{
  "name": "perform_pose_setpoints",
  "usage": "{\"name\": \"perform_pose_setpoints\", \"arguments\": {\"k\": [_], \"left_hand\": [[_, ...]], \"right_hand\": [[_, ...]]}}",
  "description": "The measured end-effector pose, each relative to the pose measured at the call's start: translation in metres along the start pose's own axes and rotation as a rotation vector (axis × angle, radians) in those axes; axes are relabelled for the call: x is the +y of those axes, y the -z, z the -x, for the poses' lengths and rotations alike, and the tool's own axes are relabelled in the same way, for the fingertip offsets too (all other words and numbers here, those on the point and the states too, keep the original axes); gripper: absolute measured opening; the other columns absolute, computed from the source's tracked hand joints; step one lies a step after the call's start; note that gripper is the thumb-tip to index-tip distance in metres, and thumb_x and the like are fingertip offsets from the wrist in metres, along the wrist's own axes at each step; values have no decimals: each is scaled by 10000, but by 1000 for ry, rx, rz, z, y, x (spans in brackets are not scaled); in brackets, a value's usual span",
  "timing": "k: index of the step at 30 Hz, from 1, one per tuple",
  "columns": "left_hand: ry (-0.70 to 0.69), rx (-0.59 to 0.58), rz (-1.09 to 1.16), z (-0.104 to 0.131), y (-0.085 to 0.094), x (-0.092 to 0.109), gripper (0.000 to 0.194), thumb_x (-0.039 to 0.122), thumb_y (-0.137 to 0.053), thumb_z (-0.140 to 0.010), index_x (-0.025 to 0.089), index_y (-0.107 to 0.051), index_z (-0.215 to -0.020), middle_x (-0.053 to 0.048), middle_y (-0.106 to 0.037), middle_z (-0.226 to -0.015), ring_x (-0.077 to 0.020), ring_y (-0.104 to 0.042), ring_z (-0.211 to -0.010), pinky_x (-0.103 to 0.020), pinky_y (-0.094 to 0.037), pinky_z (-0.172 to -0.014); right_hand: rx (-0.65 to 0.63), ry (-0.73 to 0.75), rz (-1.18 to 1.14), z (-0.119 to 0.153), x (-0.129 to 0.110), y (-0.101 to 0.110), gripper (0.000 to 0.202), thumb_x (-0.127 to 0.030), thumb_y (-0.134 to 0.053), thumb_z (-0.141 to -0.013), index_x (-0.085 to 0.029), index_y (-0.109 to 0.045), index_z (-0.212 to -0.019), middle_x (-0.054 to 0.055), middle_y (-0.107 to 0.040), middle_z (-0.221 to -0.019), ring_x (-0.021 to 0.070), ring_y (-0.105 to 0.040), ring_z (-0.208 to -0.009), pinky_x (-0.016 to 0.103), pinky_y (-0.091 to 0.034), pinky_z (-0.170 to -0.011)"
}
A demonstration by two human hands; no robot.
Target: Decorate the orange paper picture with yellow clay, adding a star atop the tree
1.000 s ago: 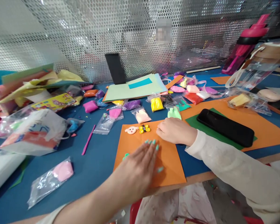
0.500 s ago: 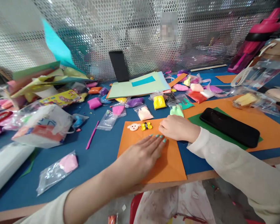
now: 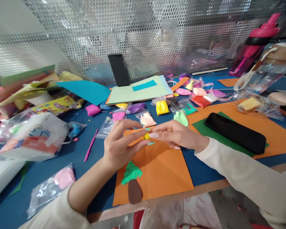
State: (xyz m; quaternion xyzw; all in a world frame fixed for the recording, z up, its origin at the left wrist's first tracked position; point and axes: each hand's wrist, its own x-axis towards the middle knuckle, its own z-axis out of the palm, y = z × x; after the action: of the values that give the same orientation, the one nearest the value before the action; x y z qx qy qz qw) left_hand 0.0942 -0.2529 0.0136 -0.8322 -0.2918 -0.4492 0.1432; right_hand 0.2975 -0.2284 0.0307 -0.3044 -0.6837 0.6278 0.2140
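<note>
Left hand [image 3: 119,148] and right hand [image 3: 181,136] pinch the yellow piece [image 3: 146,136], fingertips nearly closed, likely steadying it from both sides

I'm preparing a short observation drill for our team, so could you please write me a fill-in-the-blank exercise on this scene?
The left hand and right hand hold a small piece coloured ____.
The tree shape has a trunk coloured ____.
That tree shape lies on paper coloured ____.
The flat-lying phone rests on a sheet coloured ____.

Missing words: yellow; brown; orange; green.
</note>
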Motion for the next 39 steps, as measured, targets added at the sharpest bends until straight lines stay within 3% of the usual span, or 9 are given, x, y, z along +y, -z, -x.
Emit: {"name": "perform_pose_setpoints", "arguments": {"k": [4, 9, 13, 17, 26, 31, 35, 39], "left_hand": [[15, 58, -13, 2, 1, 6, 127, 334, -613, -838, 226, -623, -905, -42, -561, -915, -158, -552, -798, -304, -496, -656], [-42, 35, 21, 3, -2, 7, 186, 361, -622, -824, 197, -622, -912, -44, -558, -924, -160, -561, -817, -313, -493, -683], [-66, 24, 1, 5, -3, 5, 221, 367, -653, -803, 175, -629, -909, -15, -524, -770, -130, -523, -689, -272, -454, -582], [-47, 4, -29, 6, -1, 4, 110, 230, -650, -821, 174, -625, -912, 16, -482, -661, -98, -448, -577, -239, -394, -501], [-77, 10, 19, 7, 4, 7, 102, 96, -674, -770, 161, -596, -787, 2, -567, -676, -103, -479, -615, -225, -441, -514], [-72, -19, -51, 5, 5, 7, 89, 165, -666, -799, 162, -620, -875, -7, -578, -686, -104, -489, -604, -231, -444, -515], [-112, -36, -42, 4, 3, 6, 84, 100, -661, -781, 154, -597, -785, -13, -594, -679, -111, -492, -611, -231, -445, -515], [-125, -35, -36, 4, 3, 7, 110, 73, -656, -773, 153, -584, -757, -13, -596, -677, -114, -488, -613, -233, -446, -522]], "right_hand": [[-41, -74, -156, -1, 4, -6, 459, -471, -631, -792, -128, -616, -1098, -118, -353, -456, 27, -259, -322, 162, -206, -312], [-167, -89, -289, -4, 7, -10, 373, -491, -649, -779, -133, -612, -877, -134, -310, -428, 11, -231, -307, 146, -204, -296], [-44, -58, -262, -6, 10, -13, 352, -461, -714, -724, -121, -631, -762, -114, -340, -441, 1, -248, -312, 147, -181, -286], [63, -50, -268, -6, 11, -16, 320, -429, -735, -712, -121, -656, -748, -105, -347, -428, 4, -255, -322, 149, -186, -294], [-38, -95, -288, -4, 7, -20, 358, -462, -692, -751, -147, -663, -919, -130, -264, -390, 17, -189, -314, 146, -182, -285], [35, -19, -249, -5, 7, -22, 302, -424, -704, -749, -132, -641, -796, -117, -289, -416, 12, -235, -317, 148, -182, -288], [118, -20, -205, -5, 8, -22, 310, -400, -731, -721, -128, -601, -650, -107, -284, -422, 8, -258, -325, 153, -179, -292], [123, -48, -215, -5, 8, -22, 278, -391, -736, -714, -132, -635, -698, -106, -297, -426, 12, -253, -329, 164, -177, -297]]}}
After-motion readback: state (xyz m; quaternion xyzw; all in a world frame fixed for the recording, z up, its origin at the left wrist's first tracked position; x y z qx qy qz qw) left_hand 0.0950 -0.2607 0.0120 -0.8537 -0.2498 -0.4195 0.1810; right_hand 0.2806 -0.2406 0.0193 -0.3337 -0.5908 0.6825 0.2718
